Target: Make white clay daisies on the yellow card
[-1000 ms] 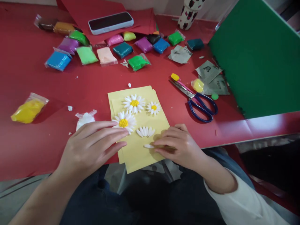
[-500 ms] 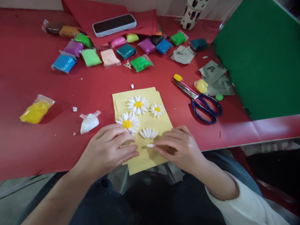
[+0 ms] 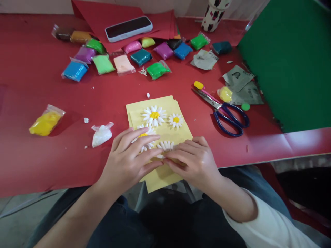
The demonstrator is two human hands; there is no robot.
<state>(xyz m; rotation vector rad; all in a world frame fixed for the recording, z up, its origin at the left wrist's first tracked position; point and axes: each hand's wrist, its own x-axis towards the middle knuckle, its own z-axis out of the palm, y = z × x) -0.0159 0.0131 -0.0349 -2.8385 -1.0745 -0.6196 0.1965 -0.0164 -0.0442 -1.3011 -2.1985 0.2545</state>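
My right hand (image 3: 198,156) has its thumb and fingertips pinched together on the end of a loose white petal (image 3: 160,156), which lies just below a half fan of white petals (image 3: 166,145) low on the yellow paper (image 3: 165,177). My left hand (image 3: 129,156) has no clenched grip: its fingers are parted and reach over the paper, the lowest ones ending right by the loose petal. Whether they touch it I cannot tell. They also partly cover the lower-left daisy (image 3: 143,135).

Above, I see the large upper daisy (image 3: 154,115) and, to its right, the small daisy (image 3: 176,120), both with yellow centres. The paper rests on the red table (image 3: 51,165), at its near edge. Left of it are a bag of white clay (image 3: 102,135) and, farther out, a bag of yellow clay (image 3: 46,121). To the right lie scissors (image 3: 218,107) with dark blue handles, on top of a pink stick (image 3: 207,93) with a yellow end. Coloured clay packets (image 3: 141,57) spread across the back, near a phone (image 3: 128,29) on red paper (image 3: 111,12).
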